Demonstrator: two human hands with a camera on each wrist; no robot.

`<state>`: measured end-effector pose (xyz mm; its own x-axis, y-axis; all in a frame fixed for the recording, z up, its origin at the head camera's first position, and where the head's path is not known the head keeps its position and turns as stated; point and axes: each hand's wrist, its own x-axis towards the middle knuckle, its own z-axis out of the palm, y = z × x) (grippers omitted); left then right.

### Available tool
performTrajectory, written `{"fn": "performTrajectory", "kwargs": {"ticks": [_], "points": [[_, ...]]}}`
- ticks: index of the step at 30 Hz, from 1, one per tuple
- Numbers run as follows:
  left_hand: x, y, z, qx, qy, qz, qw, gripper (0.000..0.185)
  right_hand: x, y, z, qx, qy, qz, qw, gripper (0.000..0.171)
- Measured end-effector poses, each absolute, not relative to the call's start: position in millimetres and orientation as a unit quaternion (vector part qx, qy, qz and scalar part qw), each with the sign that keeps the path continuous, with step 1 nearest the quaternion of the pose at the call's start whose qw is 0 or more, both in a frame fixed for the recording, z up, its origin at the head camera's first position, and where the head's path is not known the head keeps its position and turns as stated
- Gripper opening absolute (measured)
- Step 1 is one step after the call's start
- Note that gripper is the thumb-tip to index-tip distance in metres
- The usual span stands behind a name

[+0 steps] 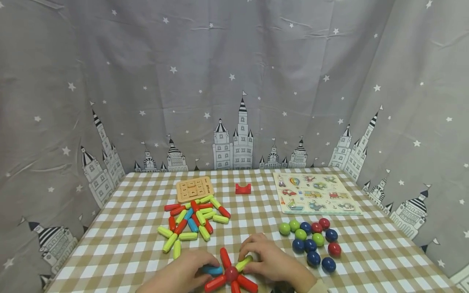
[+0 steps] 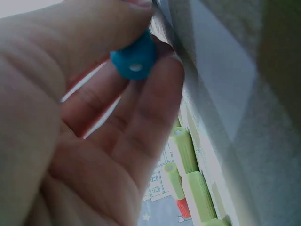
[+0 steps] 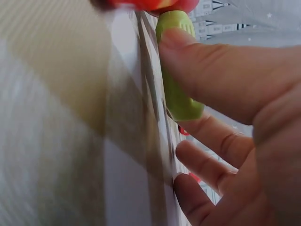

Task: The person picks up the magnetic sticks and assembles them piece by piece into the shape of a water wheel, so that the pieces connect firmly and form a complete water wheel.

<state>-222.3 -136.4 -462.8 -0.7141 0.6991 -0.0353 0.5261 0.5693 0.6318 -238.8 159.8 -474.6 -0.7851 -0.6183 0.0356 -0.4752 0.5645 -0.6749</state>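
Note:
At the table's near edge lies a star of rods around a dark red ball (image 1: 231,273): red rods (image 1: 225,257) fan out from it. My left hand (image 1: 183,272) pinches a blue rod (image 1: 211,270) (image 2: 135,57) between thumb and fingers, left of the ball. My right hand (image 1: 270,260) holds a green rod (image 1: 243,263) (image 3: 175,70) under the thumb, its end against the red ball (image 3: 160,4). Both hands rest low on the checked cloth.
A heap of red, green and blue rods (image 1: 194,219) lies left of centre, with a wooden board (image 1: 194,189) behind it. Several green, blue and red balls (image 1: 311,242) sit to the right. A red block (image 1: 243,188) and a picture puzzle board (image 1: 317,198) lie farther back.

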Motion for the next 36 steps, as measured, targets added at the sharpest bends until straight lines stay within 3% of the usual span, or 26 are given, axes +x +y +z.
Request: {"fn": "performTrajectory", "kwargs": {"ticks": [4,13,26,31,36], "points": [[-220.3,-133.6,-464.8,0.367,0.868,0.307,0.132,0.020,-238.7,158.4,-474.7,-0.309,0.873,-0.361,0.114,0.014],[-219.2,-130.5,-468.6,0.342,0.850,0.357,0.183,0.013,-238.1,157.2,-473.5,-0.302,0.870,-0.371,0.121,0.013],[-221.1,-131.7,-469.7,0.375,0.874,0.297,0.089,0.015,-236.3,156.6,-474.9,-0.321,0.865,-0.372,0.102,0.015],[-221.4,-132.9,-467.3,0.337,0.894,0.281,0.095,0.017,-235.8,157.0,-473.0,-0.304,0.870,-0.371,0.114,0.015],[-219.8,-134.5,-464.6,0.300,0.919,0.249,0.058,0.024,-234.6,157.0,-471.0,-0.289,0.876,-0.369,0.111,0.014]]}}
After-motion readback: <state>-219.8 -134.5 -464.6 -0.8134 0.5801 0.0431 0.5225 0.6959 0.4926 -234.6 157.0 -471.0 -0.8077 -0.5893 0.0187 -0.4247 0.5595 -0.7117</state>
